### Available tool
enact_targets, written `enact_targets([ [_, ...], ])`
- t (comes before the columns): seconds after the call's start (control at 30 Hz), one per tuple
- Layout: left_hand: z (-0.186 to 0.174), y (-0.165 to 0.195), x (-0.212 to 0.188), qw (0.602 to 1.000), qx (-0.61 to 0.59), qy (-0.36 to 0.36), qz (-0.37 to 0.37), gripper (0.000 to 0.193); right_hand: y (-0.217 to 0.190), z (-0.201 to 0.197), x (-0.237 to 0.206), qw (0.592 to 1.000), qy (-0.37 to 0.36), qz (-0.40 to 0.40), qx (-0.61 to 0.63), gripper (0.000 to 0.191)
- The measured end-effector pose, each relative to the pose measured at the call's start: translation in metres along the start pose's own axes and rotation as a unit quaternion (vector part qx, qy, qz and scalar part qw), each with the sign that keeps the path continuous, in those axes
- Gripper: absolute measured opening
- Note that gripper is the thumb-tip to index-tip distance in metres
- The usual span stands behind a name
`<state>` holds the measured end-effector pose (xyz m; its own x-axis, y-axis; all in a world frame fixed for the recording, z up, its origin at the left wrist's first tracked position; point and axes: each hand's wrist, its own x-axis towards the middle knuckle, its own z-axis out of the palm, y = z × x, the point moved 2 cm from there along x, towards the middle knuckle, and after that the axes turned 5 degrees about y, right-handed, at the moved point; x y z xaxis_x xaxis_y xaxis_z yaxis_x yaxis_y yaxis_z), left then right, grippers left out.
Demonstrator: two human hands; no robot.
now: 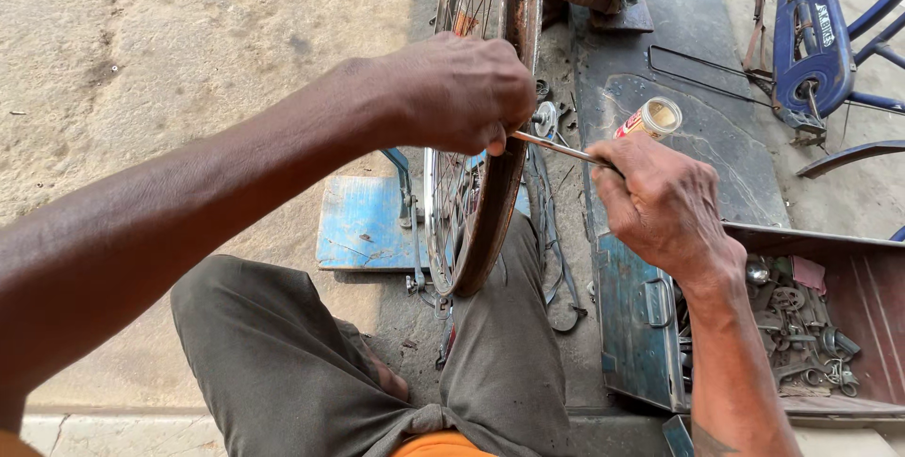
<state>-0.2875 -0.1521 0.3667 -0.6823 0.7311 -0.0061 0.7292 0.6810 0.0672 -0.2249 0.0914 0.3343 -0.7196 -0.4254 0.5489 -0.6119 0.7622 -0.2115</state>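
Against the rusty wheel rim (504, 184), left hand (462, 94) clenched around rim and thin rod (556, 147), right hand (660, 207) gripping its other end: likely slip, jabbed fingers.

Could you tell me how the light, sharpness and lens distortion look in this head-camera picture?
Head view: bright daylight washes out the sandy ground at upper left, while the open metal toolbox sits in shade. The left hand, right hand and thin metal rod are sharp, with no motion blur. The wide lens swells the near left forearm and bows the rusty wheel rim.
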Motion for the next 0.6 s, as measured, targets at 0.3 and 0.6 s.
enact_targets([
  [0.3,0.038,0.037,-0.044,0.962,-0.089,0.25,-0.069,0.01,-0.054,0.041,-0.016,0.953,0.171,0.06,0.243,0.046],
  [0.6,0.059,0.038,-0.063,0.862,-0.262,0.433,-0.022,0.008,-0.082,0.064,0.005,0.953,0.262,-0.092,0.124,0.021],
])
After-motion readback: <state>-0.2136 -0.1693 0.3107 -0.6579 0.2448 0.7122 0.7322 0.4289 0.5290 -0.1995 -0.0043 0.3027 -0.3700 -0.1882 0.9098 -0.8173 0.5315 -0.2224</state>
